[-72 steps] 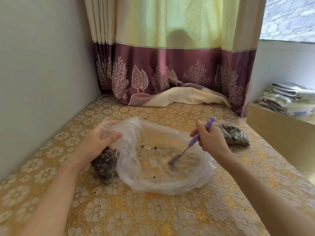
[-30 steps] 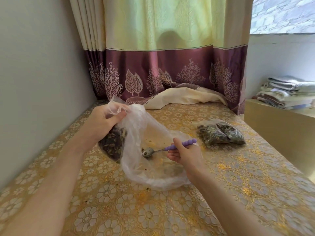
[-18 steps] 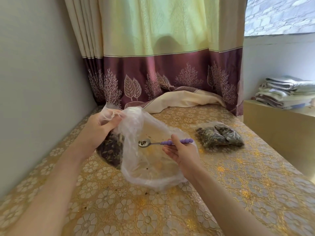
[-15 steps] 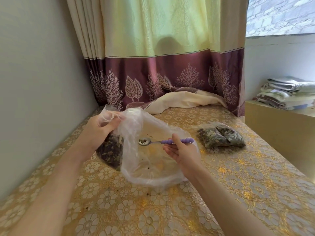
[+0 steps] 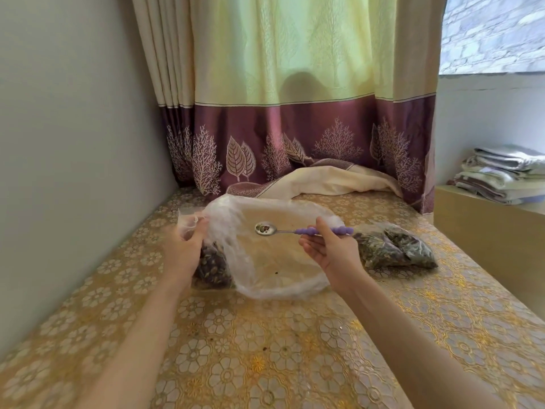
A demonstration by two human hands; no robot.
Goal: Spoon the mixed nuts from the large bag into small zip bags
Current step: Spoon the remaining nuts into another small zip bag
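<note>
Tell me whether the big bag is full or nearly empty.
Nearly empty: the large bag shows bare film and few stray bits inside.

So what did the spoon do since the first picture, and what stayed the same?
The spoon came up out of the large bag. The right hand turned it level, with a few nuts in its bowl, pointing toward the small zip bag. The left hand still holds that bag's mouth. The filled bags stayed put on the right.

Both hands (left (image 5: 185,249), right (image 5: 330,252)) grip, forearms extended.
</note>
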